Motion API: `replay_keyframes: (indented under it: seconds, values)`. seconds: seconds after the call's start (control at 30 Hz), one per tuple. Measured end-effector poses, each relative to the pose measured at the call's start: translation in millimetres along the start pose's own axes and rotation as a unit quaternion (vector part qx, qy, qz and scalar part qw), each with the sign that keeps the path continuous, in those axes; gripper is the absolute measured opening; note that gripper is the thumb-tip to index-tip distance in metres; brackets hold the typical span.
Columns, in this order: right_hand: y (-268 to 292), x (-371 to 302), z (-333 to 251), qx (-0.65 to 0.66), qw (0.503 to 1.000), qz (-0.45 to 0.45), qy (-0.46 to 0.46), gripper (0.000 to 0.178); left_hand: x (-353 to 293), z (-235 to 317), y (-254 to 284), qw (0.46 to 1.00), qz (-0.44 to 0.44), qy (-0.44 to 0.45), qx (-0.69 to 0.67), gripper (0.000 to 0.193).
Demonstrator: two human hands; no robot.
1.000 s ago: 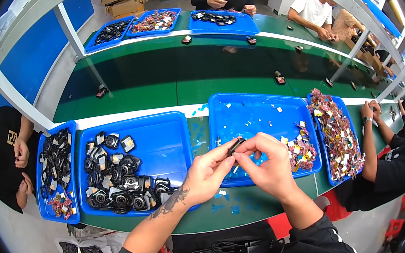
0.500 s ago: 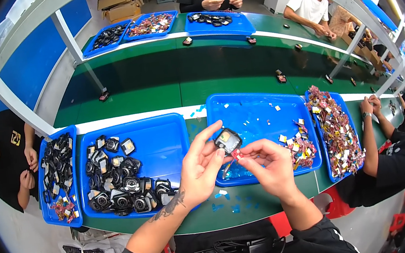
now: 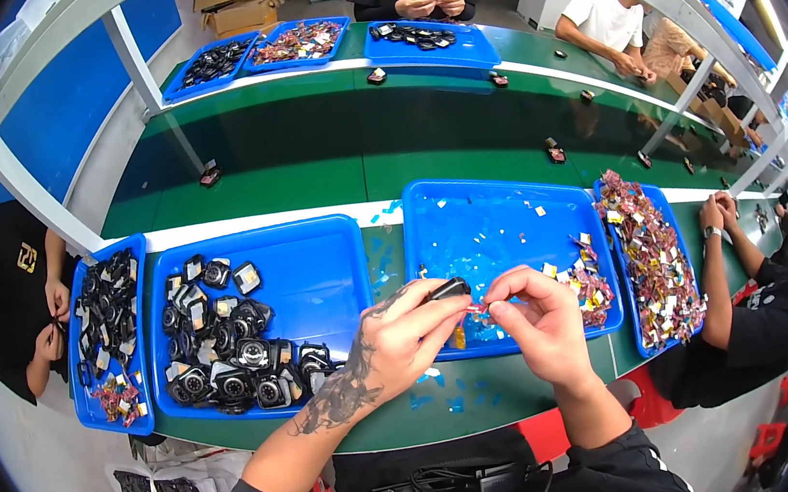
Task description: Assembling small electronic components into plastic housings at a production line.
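My left hand (image 3: 395, 343) grips a small black squarish device case (image 3: 452, 288), now seen almost edge-on between thumb and fingers. My right hand (image 3: 551, 325) is closed in a pinch on a small pinkish-red piece (image 3: 477, 308) right beside the case; whether the two are joined I cannot tell. Both hands are over the near edge of a blue tray (image 3: 475, 190) holding blue film scraps and a heap of small red parts (image 3: 591, 293). Left of my hands, another blue tray (image 3: 321, 245) bears many black cases (image 3: 251, 355), some with round dials.
A narrow tray of black cases (image 3: 109, 308) stands far left; a tray heaped with red wired parts (image 3: 648, 261) stands far right. Beyond runs a green belt (image 3: 280, 186) carrying scattered devices. A metal frame post (image 3: 132, 62) rises there. Co-workers sit on both sides and opposite.
My left hand has turned over, tipping the case from face-up to edge-on. My right hand has shifted slightly right, still pinching the red piece. The view has moved a little.
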State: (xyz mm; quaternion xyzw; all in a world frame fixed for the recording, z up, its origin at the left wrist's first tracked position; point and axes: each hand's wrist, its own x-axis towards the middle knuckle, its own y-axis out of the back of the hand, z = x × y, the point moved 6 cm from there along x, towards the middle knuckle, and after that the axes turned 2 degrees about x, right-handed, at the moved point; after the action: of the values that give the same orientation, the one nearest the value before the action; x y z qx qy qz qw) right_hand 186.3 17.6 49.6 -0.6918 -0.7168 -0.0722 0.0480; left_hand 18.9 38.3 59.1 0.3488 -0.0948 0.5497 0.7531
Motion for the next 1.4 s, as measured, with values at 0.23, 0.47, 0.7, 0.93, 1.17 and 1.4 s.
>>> replay_keyframes:
  seconds: [0.23, 0.47, 0.7, 0.93, 1.17, 1.4]
  values:
    - [-6, -2, -2, -0.093, 0.995, -0.008, 0.027, 0.012, -13, -39, -24, 0.908, -0.138, 0.273, -0.288, 0.021]
    - [-7, 0, 8, -0.018, 0.998, 0.061, 0.029, 0.020, -11, -31, -26, 0.876, -0.058, 0.276, -0.390, 0.029]
    - [-9, -3, 3, -0.137, 0.975, 0.098, 0.143, 0.022, -13, -36, -29, 0.883, -0.053, 0.263, -0.384, 0.033]
    - [-13, 2, -3, -0.204, 0.963, 0.095, 0.145, 0.032, -11, -33, -27, 0.886, -0.042, 0.249, -0.388, 0.036]
    - [-24, 14, -2, -0.203, 0.974, 0.037, 0.092, 0.037, -11, -25, -17, 0.916, -0.013, 0.226, -0.332, 0.046]
    - [-6, 122, 24, -0.237, 0.966, -0.075, 0.070, 0.037, -22, -66, 53, 0.963, -0.030, 0.144, 0.227, 0.041]
